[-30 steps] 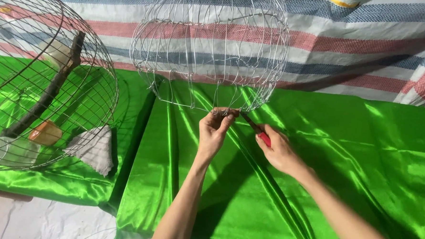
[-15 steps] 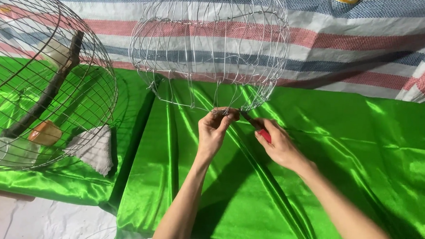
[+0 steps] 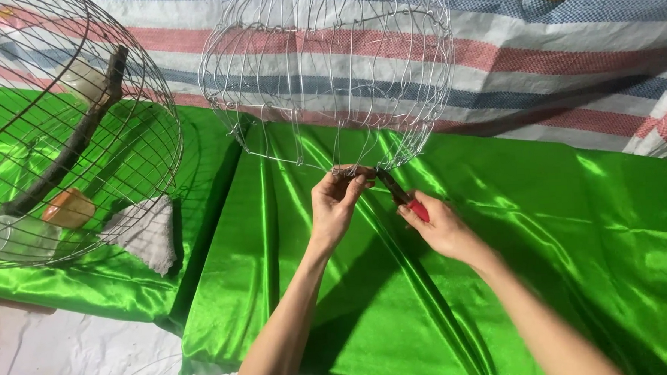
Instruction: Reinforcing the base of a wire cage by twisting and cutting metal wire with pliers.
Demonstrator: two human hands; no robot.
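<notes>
Green satin cloth [image 3: 546, 246] is spread over the work surface, with a striped tarpaulin [image 3: 568, 57] laid behind it. At the near bottom edge of an unfinished silver wire cage frame [image 3: 328, 75], the wire is pinched between the closed fingers of the left hand [image 3: 336, 204]. Red-handled pliers [image 3: 403, 197] are gripped in the closed right hand [image 3: 440, 226], and their dark nose is brought up to the same stretch of wire, just beside the left fingertips. The frame is stood on the cloth, its domed ribs rising in front of the tarpaulin. Well apart to the left, a finished round wire birdcage [image 3: 69, 131] is seen, also on green cloth; a dark wooden perch [image 3: 69, 143] is slanted inside it, an orange cup [image 3: 68, 209] is set near its floor, and a pale grey rag [image 3: 144, 232] is draped at its base. White sheeting [image 3: 63, 357] is visible at the lower left.
</notes>
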